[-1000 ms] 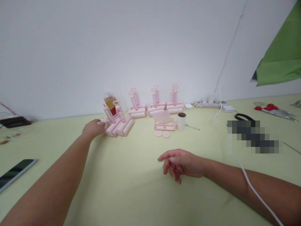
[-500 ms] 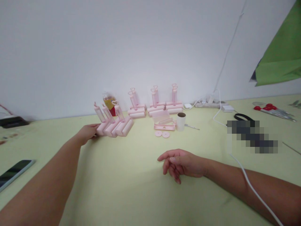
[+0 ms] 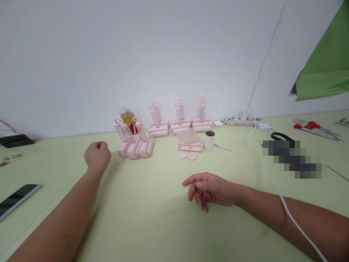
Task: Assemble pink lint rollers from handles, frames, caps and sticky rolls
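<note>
My left hand (image 3: 97,155) is curled into a fist just left of the nearest group of pink lint rollers (image 3: 133,147), apart from them. No object shows in it, though its inner side faces away. These rollers stand close together, handles up, with loops on top. My right hand (image 3: 208,189) rests at the middle right, fingers loosely bent and apart, holding nothing. Beyond it lie two pink discs (image 3: 192,156), a pink roller case part (image 3: 190,147) and a white paper roll (image 3: 209,142) standing upright beside a thin metal tool (image 3: 222,147).
More pink lint rollers (image 3: 181,125) stand in groups along the wall, near a bottle with a yellow and red label (image 3: 128,120). A phone (image 3: 19,198) lies at left. A power strip (image 3: 244,122), red-handled tools (image 3: 313,126) and a white cable (image 3: 286,207) are at right.
My left hand has let go of the left group of lint rollers, drawn back and closed into a fist. Those rollers sit slightly further right and closer together. My right hand has stayed put.
</note>
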A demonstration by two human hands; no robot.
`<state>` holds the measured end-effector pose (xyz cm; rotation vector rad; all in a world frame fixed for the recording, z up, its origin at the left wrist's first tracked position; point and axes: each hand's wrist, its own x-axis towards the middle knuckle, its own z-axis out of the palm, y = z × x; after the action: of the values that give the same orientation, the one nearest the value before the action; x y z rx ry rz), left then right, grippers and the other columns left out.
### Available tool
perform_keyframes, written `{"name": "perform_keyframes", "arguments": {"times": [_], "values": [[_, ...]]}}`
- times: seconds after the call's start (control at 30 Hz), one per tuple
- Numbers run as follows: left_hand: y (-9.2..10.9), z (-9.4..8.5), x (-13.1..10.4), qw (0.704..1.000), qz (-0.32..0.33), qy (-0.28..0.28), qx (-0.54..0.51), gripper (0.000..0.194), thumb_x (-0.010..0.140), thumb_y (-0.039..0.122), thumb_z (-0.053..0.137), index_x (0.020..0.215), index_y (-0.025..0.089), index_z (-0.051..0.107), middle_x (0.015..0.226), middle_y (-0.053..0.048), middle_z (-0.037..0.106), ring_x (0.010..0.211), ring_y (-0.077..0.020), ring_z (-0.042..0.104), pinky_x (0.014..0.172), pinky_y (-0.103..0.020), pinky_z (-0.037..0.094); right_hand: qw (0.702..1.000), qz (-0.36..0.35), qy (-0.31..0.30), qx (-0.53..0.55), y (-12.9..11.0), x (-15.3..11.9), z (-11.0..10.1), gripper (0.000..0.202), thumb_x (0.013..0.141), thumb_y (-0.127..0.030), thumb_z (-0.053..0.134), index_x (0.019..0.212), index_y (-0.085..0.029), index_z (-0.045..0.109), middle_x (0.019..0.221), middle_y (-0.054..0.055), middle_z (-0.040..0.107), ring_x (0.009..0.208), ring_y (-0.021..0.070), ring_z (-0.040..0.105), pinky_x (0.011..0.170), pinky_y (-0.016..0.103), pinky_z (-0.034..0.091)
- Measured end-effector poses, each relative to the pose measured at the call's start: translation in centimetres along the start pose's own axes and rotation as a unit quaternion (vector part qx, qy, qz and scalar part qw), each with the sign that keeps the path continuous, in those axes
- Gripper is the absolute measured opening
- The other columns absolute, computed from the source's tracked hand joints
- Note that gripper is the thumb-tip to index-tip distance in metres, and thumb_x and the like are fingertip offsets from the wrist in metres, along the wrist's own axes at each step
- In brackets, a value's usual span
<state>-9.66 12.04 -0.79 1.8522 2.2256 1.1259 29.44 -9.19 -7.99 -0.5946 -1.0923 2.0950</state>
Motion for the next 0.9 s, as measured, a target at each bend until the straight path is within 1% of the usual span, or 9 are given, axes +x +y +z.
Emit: {"name": "perform_keyframes", "arguments": {"times": [0.07,0.13,0.23,0.33,0.47,0.53,0.6,0.73,0.9], "values": [[1.8,-0.6,-2.4,0.996,0.026,0.088,0.003,0.035,0.090,0.031,0.039,0.109,0.011,0.061,0.098,-0.010,0.063,0.090,-0.0219,0.056,0.081,-0.036,0.044,1.000,-0.005,0.011,-0.002,-0.2,0.0,0.2,0.042,0.081,-0.035,0.072,0.115,-0.014,0.060,0.087,0.006,0.071,0.053,0.0107,0.061,0.044,0.024,0.052],[4.4,-0.4,-5.4,0.991,0.098,0.095,-0.015,0.028,0.090,0.037,0.046,0.102,0.018,0.064,0.095,-0.004,0.064,0.087,-0.0176,0.058,0.082,-0.030,0.045,1.000,-0.010,0.024,-0.008,-0.2,0.0,0.5,0.042,0.079,-0.035,0.073,0.114,-0.014,0.061,0.086,0.006,0.071,0.052,0.0104,0.060,0.044,0.023,0.051],[9.3,1.0,-9.8,0.938,0.337,-0.038,-0.068,0.023,0.090,0.032,0.050,0.098,0.018,0.067,0.087,-0.004,0.066,0.077,-0.0167,0.059,0.076,-0.029,0.047,0.998,-0.024,0.053,-0.036,0.1,0.0,0.8,0.041,0.078,-0.037,0.072,0.112,-0.016,0.061,0.085,0.004,0.069,0.050,0.0101,0.057,0.042,0.024,0.049],[14.4,3.7,-11.9,0.885,0.436,-0.146,-0.077,0.027,0.091,0.026,0.047,0.105,0.017,0.068,0.097,-0.008,0.068,0.087,-0.0196,0.062,0.080,-0.032,0.049,0.973,-0.099,0.160,-0.133,0.1,-0.1,0.3,0.032,0.080,-0.038,0.067,0.103,-0.016,0.063,0.073,0.000,0.064,0.046,0.0091,0.049,0.040,0.023,0.042],[20.1,8.0,-11.6,0.876,0.430,-0.198,-0.091,0.030,0.088,0.019,0.047,0.107,0.015,0.070,0.104,-0.011,0.071,0.094,-0.0223,0.064,0.090,-0.037,0.050,0.815,-0.282,0.389,-0.323,-1.7,-0.5,-2.2,0.018,0.084,-0.035,0.063,0.087,-0.017,0.062,0.065,-0.003,0.053,0.056,0.0108,0.047,0.053,0.024,0.041],[22.3,9.7,-11.3,0.870,0.433,-0.212,-0.097,0.032,0.087,0.018,0.047,0.110,0.015,0.070,0.107,-0.010,0.071,0.096,-0.0221,0.064,0.093,-0.037,0.049,0.733,-0.343,0.471,-0.350,-2.9,-0.6,-3.9,0.023,0.083,-0.035,0.063,0.099,-0.019,0.059,0.081,0.001,0.058,0.067,0.0136,0.052,0.062,0.027,0.045],[24.2,10.9,-11.3,0.864,0.438,-0.225,-0.108,0.039,0.086,0.015,0.046,0.120,0.016,0.066,0.112,-0.009,0.071,0.097,-0.0206,0.065,0.093,-0.036,0.050,0.687,-0.340,0.513,-0.388,-3.8,-0.5,-5.4,0.038,0.079,-0.036,0.065,0.113,-0.020,0.055,0.106,0.007,0.059,0.082,0.0174,0.054,0.068,0.030,0.048],[26.9,11.8,-11.8,0.818,0.476,-0.292,-0.136,0.054,0.076,0.013,0.056,0.130,0.018,0.060,0.124,-0.009,0.067,0.100,-0.0200,0.065,0.090,-0.031,0.051,0.694,-0.276,0.527,-0.405,-3.9,0.0,-7.5,0.066,0.079,-0.038,0.063,0.138,-0.022,0.037,0.137,0.015,0.049,0.102,0.0234,0.054,0.074,0.035,0.050],[28.0,11.6,-12.6,0.808,0.471,-0.321,-0.148,0.031,0.076,0.024,0.064,0.106,0.017,0.072,0.103,-0.008,0.073,0.082,-0.0203,0.065,0.077,-0.032,0.050,0.709,-0.243,0.535,-0.389,-3.5,0.4,-8.5,0.083,0.076,-0.039,0.066,0.147,-0.023,0.026,0.143,0.017,0.045,0.112,0.0276,0.053,0.081,0.040,0.051]]}}
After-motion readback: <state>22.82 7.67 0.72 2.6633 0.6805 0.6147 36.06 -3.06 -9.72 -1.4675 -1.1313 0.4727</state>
